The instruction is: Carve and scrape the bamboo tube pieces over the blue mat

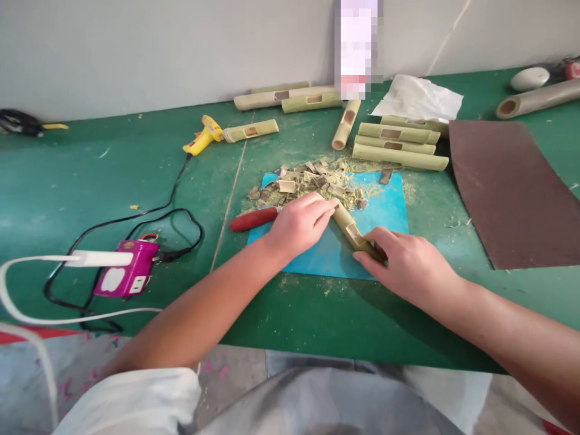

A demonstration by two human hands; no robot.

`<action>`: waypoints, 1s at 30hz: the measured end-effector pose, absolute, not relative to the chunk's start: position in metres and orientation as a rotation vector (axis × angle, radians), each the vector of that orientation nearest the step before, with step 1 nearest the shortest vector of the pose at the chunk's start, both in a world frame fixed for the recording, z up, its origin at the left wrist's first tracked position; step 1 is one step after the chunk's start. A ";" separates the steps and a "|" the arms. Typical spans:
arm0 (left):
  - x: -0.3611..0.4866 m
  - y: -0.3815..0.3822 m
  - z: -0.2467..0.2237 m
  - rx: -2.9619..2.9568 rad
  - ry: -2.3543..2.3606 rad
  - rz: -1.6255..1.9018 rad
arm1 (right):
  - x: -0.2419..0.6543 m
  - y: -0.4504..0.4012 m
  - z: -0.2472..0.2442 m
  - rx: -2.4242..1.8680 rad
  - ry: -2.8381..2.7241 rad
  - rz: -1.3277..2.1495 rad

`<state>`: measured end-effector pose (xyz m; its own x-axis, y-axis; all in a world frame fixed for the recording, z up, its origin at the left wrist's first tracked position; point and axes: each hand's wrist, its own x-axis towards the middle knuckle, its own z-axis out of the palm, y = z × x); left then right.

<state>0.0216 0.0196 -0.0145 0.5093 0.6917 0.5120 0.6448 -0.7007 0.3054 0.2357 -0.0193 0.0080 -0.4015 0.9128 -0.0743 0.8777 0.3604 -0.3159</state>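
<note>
L hand (pixel 302 222) half-curled, hold unclear, R hand (pixel 405 264) clasping near end of bamboo tube (pixel 343 219) w/ rect. cutout.

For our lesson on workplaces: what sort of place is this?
Probably a small craft workshop: notched bamboo tubes, a yellow glue gun and a heap of shavings show it.

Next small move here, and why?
I'd lift the left hand straight up, away from the red handle, while the right hand holds the bamboo tube. The handle reaches right up to the left hand, and whatever it leads to is hidden, possibly an edge. The right hand already grips the tube's near end, so it should stay steady.
</note>
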 end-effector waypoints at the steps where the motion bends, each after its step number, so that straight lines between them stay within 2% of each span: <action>1: 0.022 0.020 -0.014 2.672 1.172 0.945 | 0.236 -0.019 0.008 -1.645 -2.492 0.469; 30: 0.023 0.017 -0.015 2.718 1.154 0.873 | 0.237 -0.020 0.006 -1.595 -2.489 0.432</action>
